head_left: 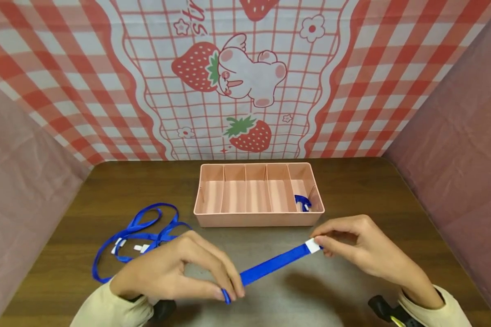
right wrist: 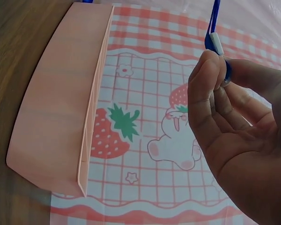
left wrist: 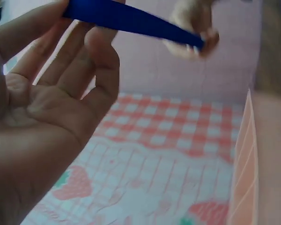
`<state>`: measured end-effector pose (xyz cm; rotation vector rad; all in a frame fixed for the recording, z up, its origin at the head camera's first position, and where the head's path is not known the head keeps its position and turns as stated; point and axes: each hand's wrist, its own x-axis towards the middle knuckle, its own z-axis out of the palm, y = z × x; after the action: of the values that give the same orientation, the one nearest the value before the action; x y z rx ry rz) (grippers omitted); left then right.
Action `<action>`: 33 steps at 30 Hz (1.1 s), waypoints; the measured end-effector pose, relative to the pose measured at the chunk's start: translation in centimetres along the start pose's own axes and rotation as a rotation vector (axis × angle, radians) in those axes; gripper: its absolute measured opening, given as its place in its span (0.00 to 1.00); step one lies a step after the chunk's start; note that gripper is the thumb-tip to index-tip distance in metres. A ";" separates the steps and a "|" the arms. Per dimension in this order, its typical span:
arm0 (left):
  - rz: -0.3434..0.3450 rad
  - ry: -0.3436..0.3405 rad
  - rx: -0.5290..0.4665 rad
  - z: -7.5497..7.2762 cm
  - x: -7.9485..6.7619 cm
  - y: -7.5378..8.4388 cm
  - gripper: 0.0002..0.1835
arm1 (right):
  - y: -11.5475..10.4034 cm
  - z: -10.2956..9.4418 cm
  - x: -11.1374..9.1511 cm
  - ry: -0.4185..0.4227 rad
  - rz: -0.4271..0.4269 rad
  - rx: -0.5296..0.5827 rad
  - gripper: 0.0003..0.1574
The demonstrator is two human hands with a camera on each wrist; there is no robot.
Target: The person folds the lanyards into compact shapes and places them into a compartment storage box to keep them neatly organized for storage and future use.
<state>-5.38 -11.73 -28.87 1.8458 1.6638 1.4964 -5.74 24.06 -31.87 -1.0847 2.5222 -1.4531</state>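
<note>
A blue lanyard (head_left: 275, 265) is stretched between my two hands, above the front middle of the table. My left hand (head_left: 180, 268) pinches its lower left end between thumb and fingers, where a short blue loop hangs below the fingertips. At the other end, my right hand (head_left: 362, 247) pinches the lanyard beside its white clip piece (head_left: 313, 245). In the right wrist view the white piece (right wrist: 216, 43) stands just above the pinching fingertips. The left wrist view shows the blue band (left wrist: 131, 19) running flat from the left hand towards the right.
Behind the hands stands a pink divided box (head_left: 258, 220); its rightmost compartment holds a folded blue lanyard (head_left: 303, 202). Loose blue lanyards (head_left: 136, 225) with white clips lie tangled on the table at left, partly behind my left hand. A strawberry-print cloth (head_left: 245, 81) hangs behind.
</note>
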 end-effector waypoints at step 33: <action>-0.421 0.369 0.366 3.8 3.7 -3.1 0.20 | -2.5 5.2 2.8 0.198 -0.129 -0.341 0.11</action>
<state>-4.87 -5.93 -30.95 1.2791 2.4529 1.4774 -4.62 17.78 -32.03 -1.2220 2.9741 -1.2400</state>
